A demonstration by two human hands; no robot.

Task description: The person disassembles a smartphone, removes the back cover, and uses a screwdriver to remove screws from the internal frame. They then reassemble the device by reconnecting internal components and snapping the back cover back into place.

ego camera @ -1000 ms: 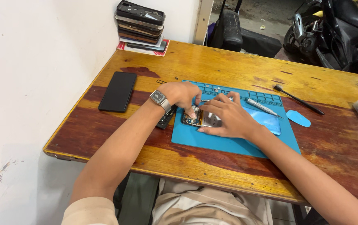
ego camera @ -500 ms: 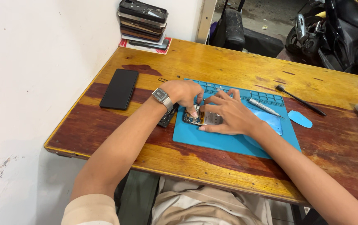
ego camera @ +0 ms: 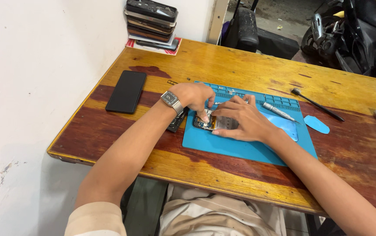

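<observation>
Far left of where the hands are working, a black phone point(ego camera: 126, 91) lies face down on the wooden table point(ego camera: 223, 65), well apart from the action, and a stack of phones point(ego camera: 152, 22) sits further back against the wall. Moving in, the left hand point(ego camera: 193, 96), with a wristwatch point(ego camera: 171, 101) on it, is curled over the near end of an opened phone point(ego camera: 212, 122), fingertips pressed down on it; can't tell if it's pinching some small part, too tiny to make out. Just under that wrist a dark object point(ego camera: 176, 122) pokes out at the edge of the blue work mat point(ego camera: 240, 148). The opened phone lies flat on the mat, right between both hands. The right hand point(ego camera: 241, 120) is spread over its other end, fingers flat and holding it down. Just right of that grip, a silver pen-like tool point(ego camera: 278, 112) lies on the mat, then a light blue pick point(ego camera: 316, 124) and a thin black tool point(ego camera: 317, 104) on bare wood.
</observation>
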